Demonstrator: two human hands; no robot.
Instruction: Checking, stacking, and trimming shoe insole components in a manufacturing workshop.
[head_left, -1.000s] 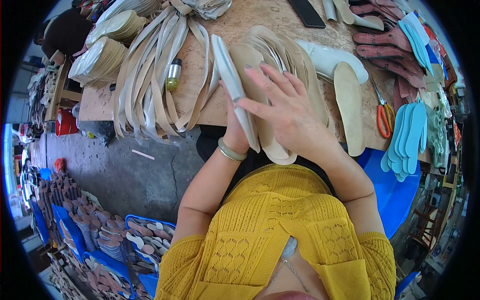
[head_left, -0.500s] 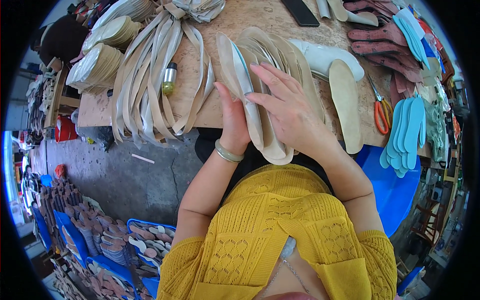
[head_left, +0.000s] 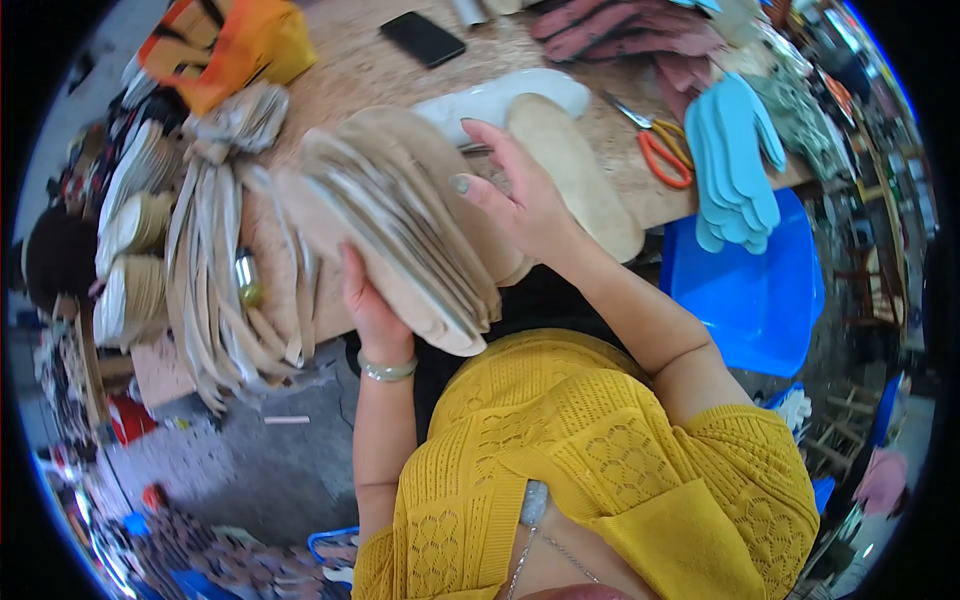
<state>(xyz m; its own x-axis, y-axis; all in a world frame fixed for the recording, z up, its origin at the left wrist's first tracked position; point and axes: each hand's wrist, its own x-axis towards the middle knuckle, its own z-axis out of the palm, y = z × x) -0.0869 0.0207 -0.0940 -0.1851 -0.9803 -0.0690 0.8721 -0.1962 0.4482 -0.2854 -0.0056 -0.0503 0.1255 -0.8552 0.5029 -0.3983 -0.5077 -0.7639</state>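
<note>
A thick bundle of beige insoles [head_left: 400,262] is tilted on its edge near the front of the table, several layers fanned apart. My left hand [head_left: 378,315] holds it, fingers wrapped round its left side and the thumb pointing up. More beige insoles [head_left: 405,130] lie just behind and beside the bundle. Off to the right, my right hand [head_left: 532,205] is in the air with its fingers apart and nothing in them. Beyond that hand, a single beige insole [head_left: 580,175] lies flat, next to a white insole-shaped bundle [head_left: 535,93].
Long beige strips [head_left: 200,290] hang over the table's left edge, with a small bottle [head_left: 248,278] on them. A black phone [head_left: 423,40], orange-handled scissors [head_left: 660,150], blue insoles [head_left: 735,170] and maroon insoles [head_left: 620,40] are farther out. Below right is a blue bin [head_left: 745,300].
My right hand has left the insoles and lifted away to the right, fingers spreading. The bundle now leans left, gathered in my left hand. The whole view has turned.
</note>
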